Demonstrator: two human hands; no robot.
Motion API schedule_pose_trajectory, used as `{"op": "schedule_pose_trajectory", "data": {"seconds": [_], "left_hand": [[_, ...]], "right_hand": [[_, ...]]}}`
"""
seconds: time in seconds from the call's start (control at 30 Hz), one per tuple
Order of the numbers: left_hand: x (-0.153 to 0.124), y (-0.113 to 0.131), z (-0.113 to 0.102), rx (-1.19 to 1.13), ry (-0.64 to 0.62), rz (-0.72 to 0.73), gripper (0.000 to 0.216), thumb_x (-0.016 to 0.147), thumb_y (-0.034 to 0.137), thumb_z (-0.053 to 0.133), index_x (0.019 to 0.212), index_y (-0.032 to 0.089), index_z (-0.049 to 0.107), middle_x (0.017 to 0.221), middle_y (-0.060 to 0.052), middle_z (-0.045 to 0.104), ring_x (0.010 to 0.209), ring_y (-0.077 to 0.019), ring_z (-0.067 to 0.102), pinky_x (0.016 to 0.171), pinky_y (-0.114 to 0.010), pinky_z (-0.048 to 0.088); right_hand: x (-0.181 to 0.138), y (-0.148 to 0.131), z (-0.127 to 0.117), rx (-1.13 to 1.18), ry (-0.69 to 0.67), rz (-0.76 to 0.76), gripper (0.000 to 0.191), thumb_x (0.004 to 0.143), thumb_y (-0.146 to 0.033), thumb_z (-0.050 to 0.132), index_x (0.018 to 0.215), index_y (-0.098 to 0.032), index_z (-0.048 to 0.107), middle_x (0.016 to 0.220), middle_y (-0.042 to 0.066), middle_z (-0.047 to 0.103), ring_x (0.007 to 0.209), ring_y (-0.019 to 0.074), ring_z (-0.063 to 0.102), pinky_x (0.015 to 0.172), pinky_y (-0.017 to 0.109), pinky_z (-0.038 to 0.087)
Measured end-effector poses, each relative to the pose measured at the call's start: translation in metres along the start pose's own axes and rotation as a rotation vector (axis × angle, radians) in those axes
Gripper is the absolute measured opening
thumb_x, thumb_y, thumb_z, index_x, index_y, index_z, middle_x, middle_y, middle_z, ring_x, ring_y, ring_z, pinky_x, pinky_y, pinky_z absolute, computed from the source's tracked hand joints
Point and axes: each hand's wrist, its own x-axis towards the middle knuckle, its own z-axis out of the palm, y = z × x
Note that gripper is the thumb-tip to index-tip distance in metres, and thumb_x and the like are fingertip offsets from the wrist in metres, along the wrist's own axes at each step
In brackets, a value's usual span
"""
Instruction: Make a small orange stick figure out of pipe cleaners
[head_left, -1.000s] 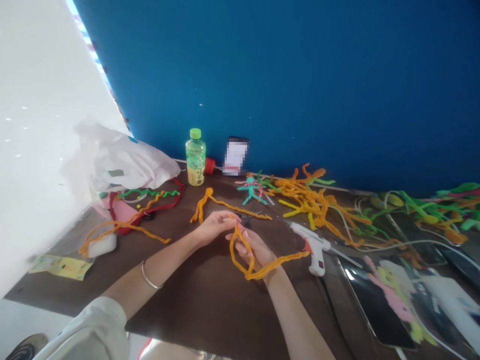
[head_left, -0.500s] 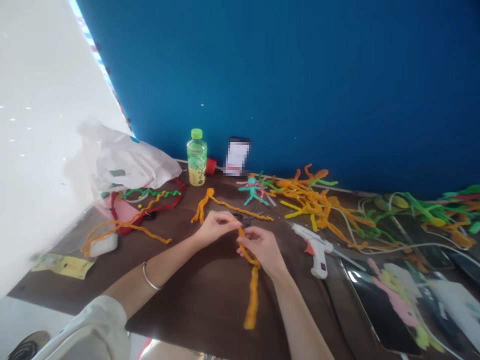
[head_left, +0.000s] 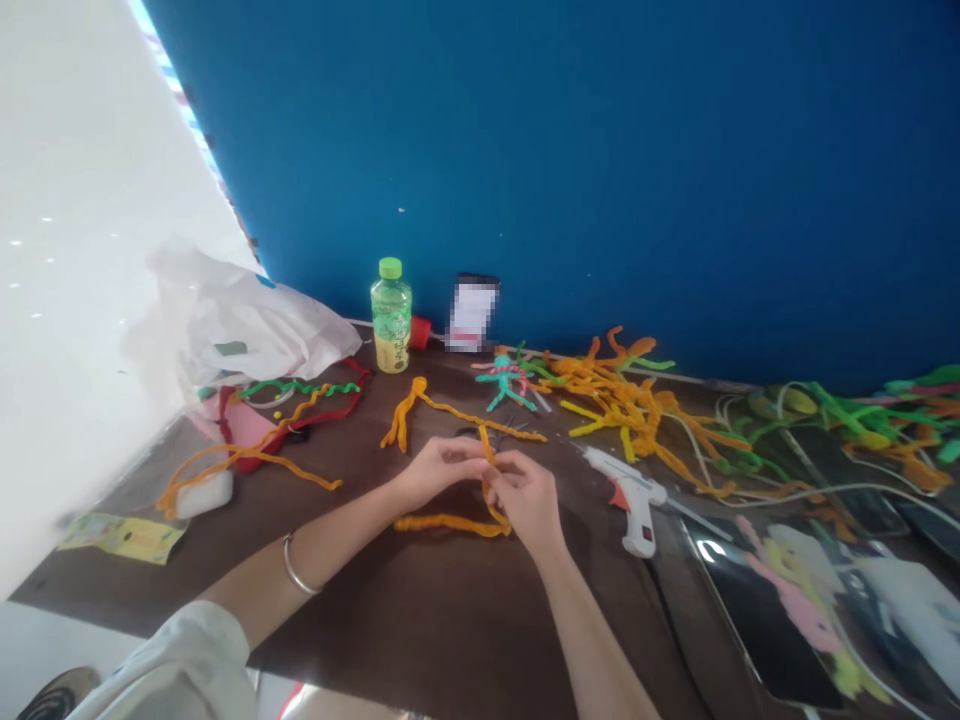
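Note:
My left hand (head_left: 442, 472) and my right hand (head_left: 527, 498) meet above the table, and both pinch a twisted orange pipe cleaner (head_left: 450, 524). Its long tail runs left below my hands, and a narrow loop stands up between them. Just beyond my fingers, partly hidden, lie dark scissors (head_left: 480, 433). Farther on rests an orange pipe-cleaner figure (head_left: 420, 404). A white hot glue gun (head_left: 636, 498) lies to the right of my right hand, not touching it.
A dark wooden table (head_left: 450, 620) meets a blue wall (head_left: 600, 150). Along the back stand a green-capped bottle (head_left: 391, 316) and a pixelated card (head_left: 472, 312). A teal figure (head_left: 506, 384) and tangled orange pipe cleaners (head_left: 622, 405) lie there. A white plastic bag (head_left: 255, 330) sits left.
The pipe cleaner's tail has swung from hanging towards me to lying leftwards below my hands. My hands have come closer together, and the loop has narrowed.

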Motion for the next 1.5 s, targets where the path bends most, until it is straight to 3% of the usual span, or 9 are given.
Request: {"op": "schedule_pose_trajectory", "data": {"seconds": [0.13,0.27,0.43,0.57,0.7,0.8,0.97,1.2,1.5], "left_hand": [[-0.002,-0.002,0.0,0.023,-0.014,0.006,0.035,0.058,0.031,0.074,0.085,0.012,0.066,0.08,-0.006,0.063,0.079,-0.0173,0.059,0.076,-0.033,0.045],[-0.001,-0.011,0.003,0.024,0.03,0.008,0.041,0.058,0.027,0.073,0.093,0.011,0.06,0.086,-0.006,0.061,0.071,-0.0127,0.058,0.072,-0.03,0.047],[-0.001,-0.013,0.007,0.324,0.121,0.065,0.026,0.07,0.022,0.06,0.094,0.012,0.059,0.084,-0.006,0.06,0.07,-0.0113,0.056,0.069,-0.025,0.046],[-0.008,-0.01,0.008,0.759,0.128,0.273,0.02,0.079,0.017,0.046,0.089,0.014,0.063,0.072,-0.003,0.054,0.066,-0.0106,0.051,0.064,-0.023,0.045],[-0.013,-0.016,0.003,1.023,0.105,0.515,0.036,0.083,0.014,0.039,0.117,0.017,0.05,0.093,-0.007,0.05,0.074,-0.0105,0.053,0.069,-0.024,0.048],[-0.013,-0.019,-0.002,1.15,0.126,0.589,0.041,0.083,0.012,0.035,0.123,0.02,0.043,0.101,-0.008,0.048,0.079,-0.0113,0.055,0.071,-0.026,0.049],[-0.01,-0.015,-0.008,1.177,0.155,0.668,0.041,0.085,0.01,0.032,0.123,0.02,0.041,0.108,-0.01,0.054,0.1,-0.0155,0.053,0.083,-0.029,0.048],[-0.009,-0.011,-0.009,1.283,0.175,0.68,0.036,0.086,0.016,0.033,0.12,0.017,0.045,0.107,-0.012,0.057,0.102,-0.0184,0.054,0.084,-0.034,0.048],[-0.005,0.006,-0.011,1.226,0.008,0.64,0.027,0.085,0.024,0.039,0.103,0.017,0.058,0.091,-0.01,0.059,0.087,-0.0163,0.056,0.076,-0.029,0.048]], "right_hand": [[0.003,-0.003,-0.001,0.219,-0.02,0.122,0.032,0.064,-0.046,0.067,0.073,-0.016,0.063,0.057,0.002,0.062,0.048,0.0118,0.055,0.048,0.023,0.042],[0.004,-0.001,0.0,0.214,0.034,0.134,0.031,0.063,-0.043,0.067,0.074,-0.014,0.066,0.061,0.003,0.064,0.051,0.0117,0.054,0.049,0.023,0.043],[0.004,0.001,0.006,0.176,0.018,0.077,0.027,0.067,-0.041,0.065,0.077,-0.016,0.066,0.07,0.004,0.067,0.063,0.0158,0.06,0.058,0.026,0.048],[-0.001,-0.006,0.007,0.107,0.08,-0.025,0.025,0.071,-0.04,0.062,0.079,-0.016,0.061,0.076,0.005,0.067,0.069,0.0168,0.062,0.064,0.027,0.05],[-0.006,-0.013,0.004,0.064,0.283,-0.052,0.027,0.069,-0.041,0.064,0.08,-0.016,0.059,0.062,0.002,0.064,0.053,0.0142,0.06,0.053,0.026,0.051],[-0.005,-0.017,0.002,0.14,0.343,-0.012,0.027,0.069,-0.04,0.065,0.078,-0.015,0.06,0.058,0.002,0.063,0.046,0.0134,0.059,0.051,0.027,0.052],[0.002,-0.016,-0.002,0.321,0.233,0.18,0.032,0.062,-0.042,0.07,0.072,-0.014,0.061,0.06,0.003,0.063,0.047,0.0137,0.06,0.048,0.026,0.053],[0.005,-0.011,-0.01,0.431,-0.044,0.476,0.041,0.064,-0.052,0.065,0.06,-0.012,0.056,0.045,-0.001,0.054,0.03,0.0051,0.043,0.026,0.016,0.023],[0.007,-0.008,-0.021,0.361,0.013,0.219,0.028,0.059,-0.036,0.074,0.07,-0.015,0.06,0.055,0.002,0.063,0.046,0.0095,0.054,0.042,0.02,0.039]]}}
